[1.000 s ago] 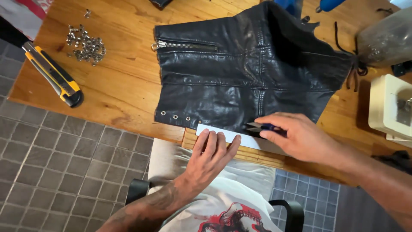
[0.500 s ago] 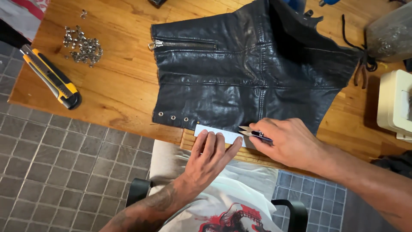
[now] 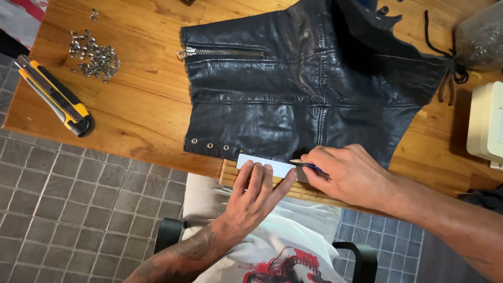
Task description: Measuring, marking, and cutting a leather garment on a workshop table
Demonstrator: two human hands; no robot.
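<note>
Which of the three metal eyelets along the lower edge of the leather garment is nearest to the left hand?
The rightmost eyelet; the other two sit farther left, away from the left hand.

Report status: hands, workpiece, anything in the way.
Left hand flat on pale ruler at black leather garment hem. Right hand holds pen against ruler end. Utility knife and loose rivets lie apart, far left.

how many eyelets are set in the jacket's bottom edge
3, in a short row along the black leather jacket hem at its lower left corner: eyelets at and. More may be hidden under the hands further right.
</note>
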